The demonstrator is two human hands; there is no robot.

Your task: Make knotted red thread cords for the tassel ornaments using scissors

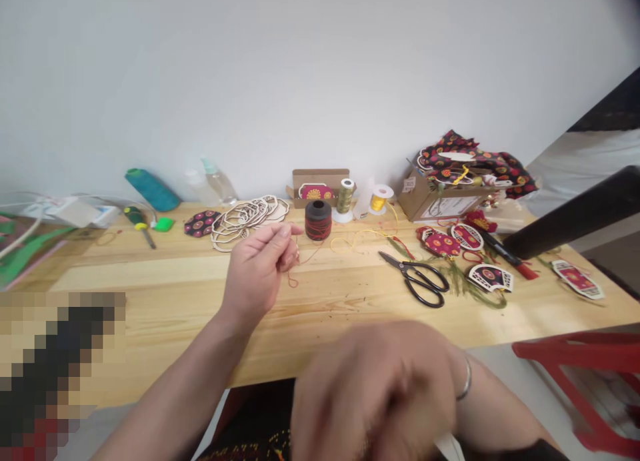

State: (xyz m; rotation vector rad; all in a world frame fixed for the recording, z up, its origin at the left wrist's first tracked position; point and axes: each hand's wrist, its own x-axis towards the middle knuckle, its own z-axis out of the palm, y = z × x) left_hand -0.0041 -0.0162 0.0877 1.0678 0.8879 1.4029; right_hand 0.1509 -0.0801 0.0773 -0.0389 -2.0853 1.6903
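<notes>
My left hand (260, 264) is raised over the wooden table (165, 294), fingers pinched on a thin red thread (293, 277) that hangs down from them. The thread runs toward a dark spool of red thread (318, 219) standing just beyond the hand. My right hand (380, 387) is low at the near table edge, blurred by motion, with its fingers curled downward; what they hold is hidden. A bracelet (466, 379) is on that wrist.
Black scissors (417, 277) lie right of centre. Wooden rings (247, 217), gold thread spools (345, 197), a cardboard box of patterned fabric (450, 181) and several fabric ornaments (463, 244) sit behind. A screwdriver (140, 224) and teal spool (151, 189) lie left. A red chair (585, 374) stands right.
</notes>
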